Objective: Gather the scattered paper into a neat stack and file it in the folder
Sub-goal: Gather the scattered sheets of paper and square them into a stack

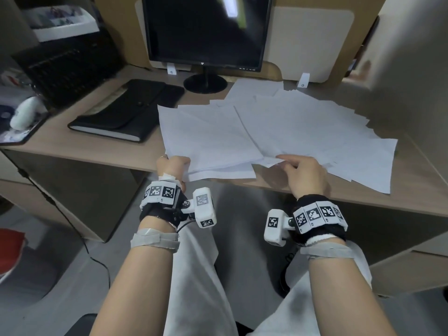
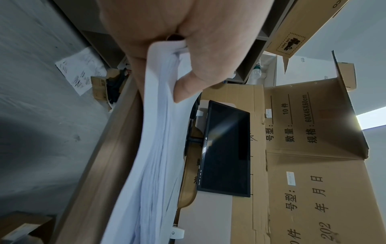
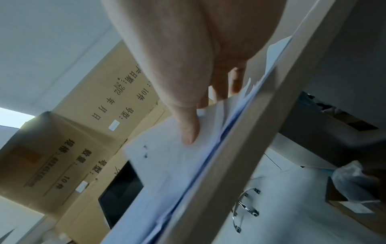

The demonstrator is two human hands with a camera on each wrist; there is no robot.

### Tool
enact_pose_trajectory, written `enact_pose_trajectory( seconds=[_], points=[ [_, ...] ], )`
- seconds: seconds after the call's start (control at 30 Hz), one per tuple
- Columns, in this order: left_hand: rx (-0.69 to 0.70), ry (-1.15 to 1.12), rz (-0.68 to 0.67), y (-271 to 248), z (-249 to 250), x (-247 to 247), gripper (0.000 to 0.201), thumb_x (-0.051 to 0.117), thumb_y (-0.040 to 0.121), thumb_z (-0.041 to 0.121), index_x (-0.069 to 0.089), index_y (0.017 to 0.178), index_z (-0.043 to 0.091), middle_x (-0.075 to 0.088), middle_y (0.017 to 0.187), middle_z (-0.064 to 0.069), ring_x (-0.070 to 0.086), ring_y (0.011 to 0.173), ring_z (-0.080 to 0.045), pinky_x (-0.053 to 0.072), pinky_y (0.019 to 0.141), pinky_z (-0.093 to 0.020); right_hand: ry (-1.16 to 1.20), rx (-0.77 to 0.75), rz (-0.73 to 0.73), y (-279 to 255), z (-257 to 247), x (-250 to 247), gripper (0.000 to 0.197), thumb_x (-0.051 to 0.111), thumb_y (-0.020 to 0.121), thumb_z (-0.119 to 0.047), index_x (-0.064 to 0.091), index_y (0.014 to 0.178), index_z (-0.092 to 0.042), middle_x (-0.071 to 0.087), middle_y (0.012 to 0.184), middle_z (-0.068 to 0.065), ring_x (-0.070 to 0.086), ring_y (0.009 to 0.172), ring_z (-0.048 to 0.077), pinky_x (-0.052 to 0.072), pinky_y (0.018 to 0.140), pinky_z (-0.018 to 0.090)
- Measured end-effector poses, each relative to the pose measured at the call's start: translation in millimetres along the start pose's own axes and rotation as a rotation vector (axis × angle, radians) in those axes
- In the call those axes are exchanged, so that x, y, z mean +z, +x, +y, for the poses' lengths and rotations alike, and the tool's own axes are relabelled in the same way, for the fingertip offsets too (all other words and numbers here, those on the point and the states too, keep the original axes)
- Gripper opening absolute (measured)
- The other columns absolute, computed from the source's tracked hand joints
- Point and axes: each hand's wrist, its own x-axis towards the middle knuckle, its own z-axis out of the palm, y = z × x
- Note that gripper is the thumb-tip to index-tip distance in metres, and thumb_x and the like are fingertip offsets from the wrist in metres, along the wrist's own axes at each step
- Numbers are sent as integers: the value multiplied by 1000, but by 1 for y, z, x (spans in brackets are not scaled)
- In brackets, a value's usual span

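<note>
Several white paper sheets (image 1: 303, 122) lie fanned across the right half of the desk (image 1: 72, 144). My left hand (image 1: 173, 167) grips the near left corner of a gathered bundle of sheets (image 1: 211, 137) at the desk's front edge; in the left wrist view the thumb (image 2: 188, 84) pinches the bundle (image 2: 158, 132) against the fingers. My right hand (image 1: 303, 172) pinches the near edge of loose sheets (image 1: 269, 161), its thumb (image 3: 189, 132) on top of the paper (image 3: 167, 158). A black folder (image 1: 123, 112) lies closed on the desk to the left of the paper.
A dark monitor (image 1: 206, 30) on a round stand (image 1: 205, 84) stands behind the paper. A black keyboard (image 1: 65, 66) and a white mouse (image 1: 24, 112) lie at the left. Cardboard panels (image 1: 312, 42) wall the back. My lap and the floor are below the desk edge.
</note>
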Motion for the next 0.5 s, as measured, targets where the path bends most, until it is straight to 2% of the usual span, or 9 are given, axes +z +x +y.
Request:
enact_pose_trajectory(
  seconds=[0.07,0.2,0.27,0.3,0.37,0.47,0.5],
  points=[
    [33,15,32,2,-1,2,38,60,80,-7,54,114,6,63,110,-13,62,97,-30,50,99,-46,66,-28,91,2,-3,-10,17,62,93,-34,77,100,-36,75,101,-10,64,103,21,45,102,42],
    [74,48,94,4,-2,11,48,58,80,-8,53,127,1,62,111,-10,58,95,-26,49,94,-37,101,-31,306,3,-7,-44,22,62,94,-35,76,106,-22,75,104,2,64,102,28,43,103,44],
    [81,68,114,4,-2,15,47,57,80,-6,55,126,2,64,113,-10,62,100,-28,50,96,-37,122,-23,402,1,-6,-58,22,61,95,-36,75,101,-19,75,97,5,62,93,30,46,93,40],
    [85,81,124,5,-3,18,47,56,79,-3,55,126,2,65,117,-12,63,105,-31,50,99,-40,139,2,435,0,-6,-64,22,59,95,-36,73,96,-19,73,93,5,61,89,29,45,83,34],
    [95,112,122,10,-10,22,49,53,78,2,54,127,3,63,123,-17,61,114,-36,49,101,-45,186,72,488,-4,-6,-74,23,56,96,-36,68,90,-18,69,89,4,56,83,23,34,68,26],
    [127,115,90,5,-14,29,52,50,76,3,54,128,3,63,123,-16,62,113,-35,49,101,-40,316,65,561,-12,-10,-85,24,54,99,-32,68,96,-12,72,96,0,59,84,14,34,69,21],
    [124,141,73,-1,-14,30,52,52,78,1,52,129,2,63,124,-16,62,111,-33,49,100,-38,361,34,569,-15,-14,-85,24,54,99,-30,67,96,-11,70,93,-2,60,85,14,34,69,19]
  ],
)
